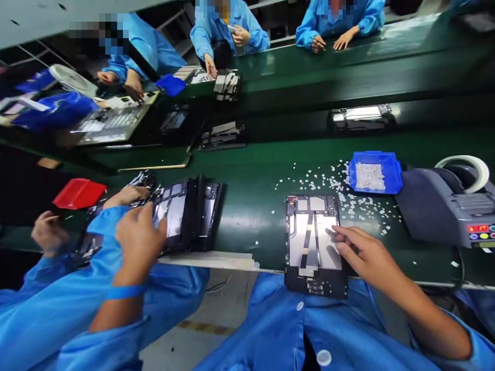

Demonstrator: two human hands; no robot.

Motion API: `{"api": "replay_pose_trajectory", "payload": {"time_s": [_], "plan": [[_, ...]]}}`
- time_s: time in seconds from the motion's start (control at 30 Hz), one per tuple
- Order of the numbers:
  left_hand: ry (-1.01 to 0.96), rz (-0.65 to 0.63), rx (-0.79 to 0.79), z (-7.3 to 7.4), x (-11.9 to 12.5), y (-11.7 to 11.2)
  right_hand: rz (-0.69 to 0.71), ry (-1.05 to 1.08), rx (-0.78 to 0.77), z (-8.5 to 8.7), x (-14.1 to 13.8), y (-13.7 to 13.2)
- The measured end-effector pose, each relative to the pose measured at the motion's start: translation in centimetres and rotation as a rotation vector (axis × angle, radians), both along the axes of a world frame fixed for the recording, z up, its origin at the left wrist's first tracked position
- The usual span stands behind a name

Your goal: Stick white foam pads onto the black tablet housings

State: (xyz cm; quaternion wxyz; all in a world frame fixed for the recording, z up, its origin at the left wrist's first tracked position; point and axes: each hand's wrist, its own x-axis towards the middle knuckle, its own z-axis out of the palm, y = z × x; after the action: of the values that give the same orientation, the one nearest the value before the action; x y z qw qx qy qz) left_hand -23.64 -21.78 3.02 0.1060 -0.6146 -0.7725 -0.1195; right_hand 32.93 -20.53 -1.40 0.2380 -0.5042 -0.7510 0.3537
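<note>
An opened tablet [297,242] with silvery battery panels and dark flex strips lies in front of me, its near end overhanging the table edge. My right hand [361,252] is at its right side, thumb and forefinger stretched out and slightly apart. The fingertips are over the right battery panel; whether they touch it I cannot tell. My left hand [139,237], with a blue band at the wrist, is beside a leaning stack of similar tablets [174,216]. Its fingers are bent and blurred, and their contact with the stack is unclear.
Small white pieces [348,201] are scattered around a blue tray [395,172]. A grey tape dispenser [429,206] stands at right. Beside my left arm a co-worker's hand [129,196] is near a red tray [79,193]. More tablets [222,135] lie farther back, where other people sit.
</note>
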Motion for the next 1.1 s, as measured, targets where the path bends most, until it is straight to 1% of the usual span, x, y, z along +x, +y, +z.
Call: {"api": "replay_pose_trajectory", "payload": {"time_s": [0.03, 0.1, 0.17, 0.2, 0.23, 0.27, 0.3, 0.37, 0.47, 0.53, 0.6, 0.67, 0.73, 0.77, 0.8, 0.87, 0.93, 0.97, 1.03, 1.1], "plan": [[0.007, -0.090, 0.029, -0.5, 3.1, 0.4, 0.003, -0.024, 0.017, 0.0, -0.3, 0.4], [-0.139, -0.406, -0.021, -1.6, 10.3, 1.8, 0.016, -0.063, 0.052, -0.1, -1.1, 1.4], [-0.180, -0.612, -0.054, -3.0, 17.4, 3.9, 0.027, -0.081, 0.086, -0.1, -2.1, 2.2], [-0.191, -0.665, -0.067, -3.7, 20.4, 5.2, 0.032, -0.080, 0.101, 0.0, -2.6, 2.5], [-0.206, -0.667, -0.063, -4.5, 22.9, 6.5, 0.038, -0.075, 0.116, 0.0, -3.0, 2.7], [-0.203, -0.669, -0.080, -5.2, 24.8, 7.6, 0.042, -0.067, 0.129, 0.1, -3.3, 2.8], [-0.196, -0.681, -0.104, -5.8, 26.1, 8.6, 0.043, -0.056, 0.138, 0.1, -3.4, 2.8], [-0.197, -0.695, -0.119, -7.0, 27.2, 9.6, 0.031, -0.036, 0.146, 0.2, -3.4, 2.7], [-0.291, -0.725, -0.029, -8.2, 26.7, 9.7, -0.007, -0.015, 0.133, 0.1, -3.6, 3.3], [-0.415, -0.756, 0.067, -8.5, 26.2, 9.4, -0.020, 0.010, 0.110, 0.0, -4.3, 4.7], [-0.532, -0.779, 0.149, -8.6, 26.1, 9.3, -0.015, 0.063, 0.066, -0.2, -5.7, 6.8], [-0.609, -0.798, 0.198, -8.6, 26.3, 9.4, 0.036, 0.135, -0.048, -0.4, -7.5, 9.1], [-0.672, -0.804, 0.199, -8.5, 26.8, 9.5, 0.107, 0.205, -0.212, -0.7, -9.1, 10.8], [-0.720, -0.783, 0.187, -8.4, 27.1, 9.4, 0.118, 0.235, -0.288, -0.9, -9.8, 11.3], [-0.782, -0.730, 0.176, -8.3, 27.3, 9.3, 0.102, 0.260, -0.342, -1.1, -10.3, 11.6], [-0.927, -0.551, 0.133, -8.0, 27.8, 8.7, 0.020, 0.299, -0.378, -1.4, -10.7, 11.6], [-1.039, -0.385, 0.051, -7.7, 28.2, 7.9, -0.036, 0.322, -0.365, -1.5, -10.7, 11.2], [-1.071, -0.339, 0.001, -7.4, 28.5, 7.6, -0.045, 0.320, -0.347, -1.5, -10.7, 11.0], [-1.115, -0.307, -0.085, -7.0, 28.8, 7.1, -0.049, 0.291, -0.296, -1.4, -10.6, 10.6], [-1.188, -0.279, -0.119, -6.8, 29.1, 7.1, -0.058, 0.243, -0.218, -1.4, -10.6, 10.2]]}}
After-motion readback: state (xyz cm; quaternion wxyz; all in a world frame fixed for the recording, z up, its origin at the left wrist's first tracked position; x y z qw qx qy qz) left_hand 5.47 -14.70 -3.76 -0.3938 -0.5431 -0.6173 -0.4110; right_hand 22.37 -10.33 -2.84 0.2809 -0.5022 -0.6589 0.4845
